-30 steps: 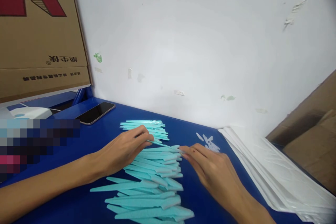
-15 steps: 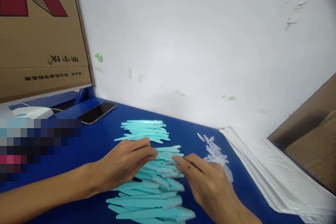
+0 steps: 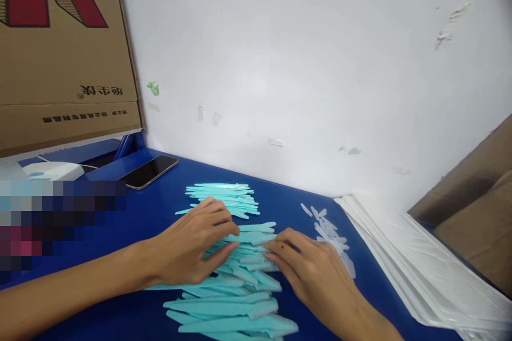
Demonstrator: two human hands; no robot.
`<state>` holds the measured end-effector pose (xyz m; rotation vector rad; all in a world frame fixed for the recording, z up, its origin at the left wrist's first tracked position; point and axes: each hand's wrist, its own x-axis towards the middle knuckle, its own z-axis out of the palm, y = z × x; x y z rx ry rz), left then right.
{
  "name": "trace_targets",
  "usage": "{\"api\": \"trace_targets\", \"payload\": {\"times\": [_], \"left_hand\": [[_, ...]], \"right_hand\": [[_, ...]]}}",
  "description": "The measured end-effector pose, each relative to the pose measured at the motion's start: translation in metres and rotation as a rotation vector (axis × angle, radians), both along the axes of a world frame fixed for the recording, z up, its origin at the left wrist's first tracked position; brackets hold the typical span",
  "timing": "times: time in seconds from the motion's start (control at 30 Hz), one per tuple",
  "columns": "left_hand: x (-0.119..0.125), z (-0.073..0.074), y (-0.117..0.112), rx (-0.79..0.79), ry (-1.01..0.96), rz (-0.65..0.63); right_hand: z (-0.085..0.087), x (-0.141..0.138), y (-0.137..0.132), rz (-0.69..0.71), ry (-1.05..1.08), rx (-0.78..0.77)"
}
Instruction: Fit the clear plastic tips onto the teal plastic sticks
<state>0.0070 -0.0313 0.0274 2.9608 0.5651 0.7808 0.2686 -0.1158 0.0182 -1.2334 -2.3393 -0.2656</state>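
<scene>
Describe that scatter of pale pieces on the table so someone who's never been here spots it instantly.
On the blue table, look between the right hand and the stacked white sheets. The small pale pieces lie loosely there, whitish unlike the turquoise sticks and far smaller than the sheets.

A lane of bare blue tabletop [image 3: 280, 202], right of centre, lets a hand pass between the far turquoise pile [image 3: 222, 191] and the pale slivers [image 3: 330, 232]. The left hand [image 3: 204, 240] and right hand [image 3: 308, 261] block the middle, above the near turquoise pile [image 3: 228, 309]. White sheets [image 3: 400, 266] obstruct the lower right; the wall [image 3: 280, 64] closes off the upper centre.
</scene>
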Motion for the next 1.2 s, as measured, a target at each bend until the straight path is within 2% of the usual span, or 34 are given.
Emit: {"api": "trace_targets", "payload": {"times": [0.17, 0.27, 0.37, 0.53, 0.7, 0.8, 0.97, 1.2], "left_hand": [[-0.004, 0.002, 0.019, 0.103, -0.109, 0.213], [-0.009, 0.002, 0.031, 0.113, -0.077, 0.294], [-0.014, 0.001, 0.04, 0.064, -0.015, 0.311], [-0.018, -0.012, 0.051, -0.007, 0.106, 0.323], [-0.023, -0.029, 0.063, -0.032, 0.104, 0.283], [-0.023, -0.032, 0.063, -0.058, 0.074, 0.251], [-0.023, -0.033, 0.063, -0.08, 0.064, 0.239], [-0.025, -0.044, 0.066, -0.107, 0.045, 0.255]], "right_hand": [[-0.002, 0.001, 0.001, -0.021, -0.018, -0.034], [0.002, 0.005, 0.002, -0.061, -0.025, -0.033], [0.007, 0.016, 0.006, -0.141, -0.022, 0.038], [0.01, 0.049, 0.018, -0.402, -0.14, 0.186], [0.002, 0.076, 0.026, -0.534, -0.236, 0.096], [0.0, 0.08, 0.027, -0.519, -0.186, -0.029], [0.002, 0.085, 0.024, -0.388, -0.044, -0.23], [0.003, 0.092, 0.025, -0.328, -0.052, -0.32]]}}
